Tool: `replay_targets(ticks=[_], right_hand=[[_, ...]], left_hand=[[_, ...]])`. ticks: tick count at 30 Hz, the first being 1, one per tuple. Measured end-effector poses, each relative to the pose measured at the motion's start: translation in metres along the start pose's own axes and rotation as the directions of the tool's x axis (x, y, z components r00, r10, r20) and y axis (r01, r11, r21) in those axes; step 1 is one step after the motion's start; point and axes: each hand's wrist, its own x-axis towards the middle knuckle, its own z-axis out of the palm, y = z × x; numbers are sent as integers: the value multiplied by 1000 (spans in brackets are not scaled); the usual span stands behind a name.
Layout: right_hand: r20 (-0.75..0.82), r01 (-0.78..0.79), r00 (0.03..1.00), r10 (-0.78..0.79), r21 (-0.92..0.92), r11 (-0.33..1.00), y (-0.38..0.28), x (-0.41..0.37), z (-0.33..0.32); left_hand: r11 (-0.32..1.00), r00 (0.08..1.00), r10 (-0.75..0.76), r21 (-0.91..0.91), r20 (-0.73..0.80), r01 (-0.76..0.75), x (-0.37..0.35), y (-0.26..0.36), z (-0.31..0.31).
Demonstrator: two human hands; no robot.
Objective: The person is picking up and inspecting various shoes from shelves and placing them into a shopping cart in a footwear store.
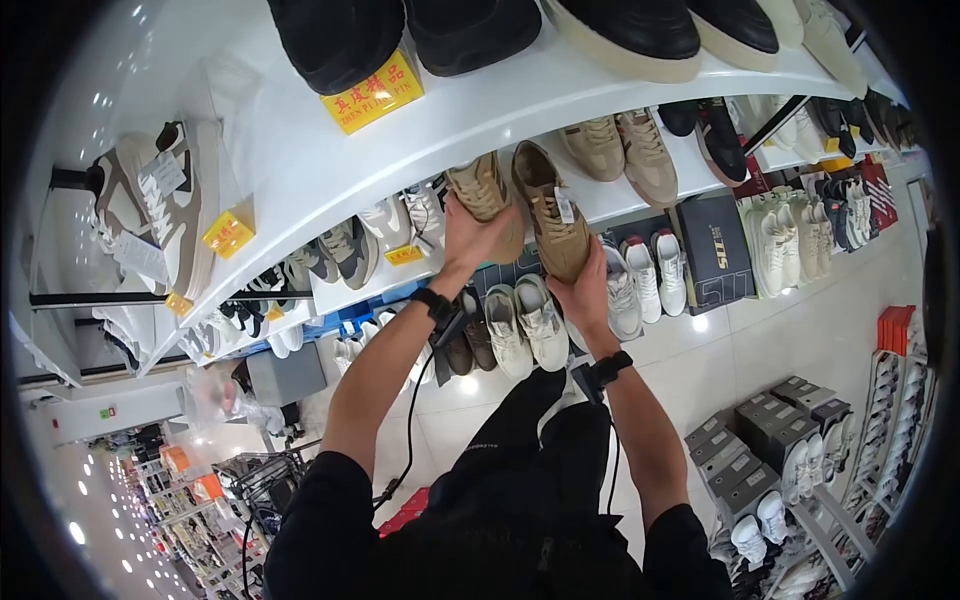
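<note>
1. The tan left shoe (485,190) sits on the white shelf (610,203). The tagged right shoe (550,215) juts over the shelf's edge.
2. The left hand (470,240) grips the left shoe's heel, and the right hand (585,290) clasps the right shoe's heel.
3. A beige pair (622,150) stands just beside them.

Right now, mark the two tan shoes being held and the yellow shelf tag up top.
Lighter tan shoe (484,192), head view, on its laced upper, in the left hand (468,240).
Darker tan shoe (550,225), head view, on its laces, in the right hand (585,290).
Yellow shelf tag (375,92), head view, on its printed face.
</note>
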Motion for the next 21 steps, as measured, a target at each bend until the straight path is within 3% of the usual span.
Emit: replay_targets(ticks=[1,2,3,4,6,7,9,12,14,16,17,19,20,21], right_hand=[[-4,6,1000,-6,-1,1000,-3,-4,-8],[167,-172,978,126,301,938,-3,-11,-21],[359,-362,915,182,533,765,-3,-14,-38],[355,-348,919,170,533,771,1,-18,-55],[618,-635,762,192,659,402,7,-38,-93],[616,-633,764,192,657,409,-1,-47,-113],[504,-447,844,182,476,757,-18,-71,-152],[485,-328,871,79,454,828,-33,-102,-205],[495,-352,866,69,505,788,-43,-123,-238],[429,-240,903,-15,534,811,-58,-145,-271],[428,-229,903,-25,530,817,-68,-154,-285],[274,33,939,-208,531,847,-86,-174,-312],[277,44,936,-220,526,849,-90,-181,-325],[296,58,910,-292,603,795,-91,-186,-340]], left_hand=[[999,997,6,-43,76,-3,-17,19,-12],[999,997,9,-46,74,-6,-34,20,-21],[994,986,-41,-90,164,56,-45,21,-27],[985,964,-85,-125,253,120,-55,21,-33],[976,952,-109,-152,286,157,-84,22,-38],[965,937,-135,-173,323,199,-97,27,-38],[962,934,-143,-178,328,209,-125,39,-41],[935,925,-140,-262,353,241,-166,86,-36],[921,930,-116,-312,348,232,-193,118,-34],[912,931,-122,-332,343,242,-221,168,-31],[892,936,-78,-396,343,219,-233,187,-29],[870,948,-19,-463,317,172,-260,219,-21],[867,952,-11,-472,306,162,-273,237,-19],[891,952,91,-451,291,53,-284,260,-16]])
